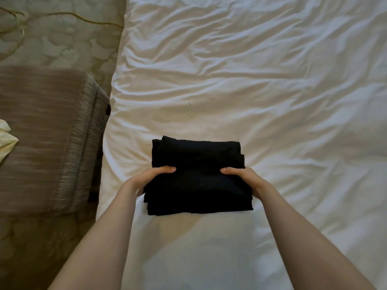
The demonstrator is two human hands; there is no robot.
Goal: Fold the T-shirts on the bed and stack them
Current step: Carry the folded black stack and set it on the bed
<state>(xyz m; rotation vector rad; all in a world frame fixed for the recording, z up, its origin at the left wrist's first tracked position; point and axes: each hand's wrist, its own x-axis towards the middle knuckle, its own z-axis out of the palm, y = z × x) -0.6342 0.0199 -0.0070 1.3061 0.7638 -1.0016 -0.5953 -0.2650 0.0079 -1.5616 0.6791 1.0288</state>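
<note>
Head view: you look down over the bed [272,80], with both of your bare forearms reaching forward from the bottom of the frame.
Folded black T-shirts [198,160]: a dark, roughly rectangular bundle over the white sheet, close to the bed's left edge and in the nearer part of the sheet that shows. Several layered edges show along its near side, but you cannot count the shirts.
Left hand [154,175]: you grip the bundle's left side, your thumb curled over the top. The other fingers are hidden beneath the cloth.
Right hand [244,177]: you grip the bundle's right side the same way, thumb lying on top and pointing inward, fingers out of sight underneath.
Contact: you cannot tell whether the bundle rests fully on the sheet or is raised a little at its near side.
Sheet: white and rumpled, with long creases running across the bed beyond the bundle.
Upholstered seat [46,132]: brown-grey striped fabric, just beside the bed's left edge, level with the bundle.
Pale crumpled piece [6,132]: cream-coloured, lying on the seat at the frame's left edge.
Carpet [69,49]: beige and patterned, beyond the seat.
Yellowish cord [62,14]: thin, trailing over the carpet at the top left.
</note>
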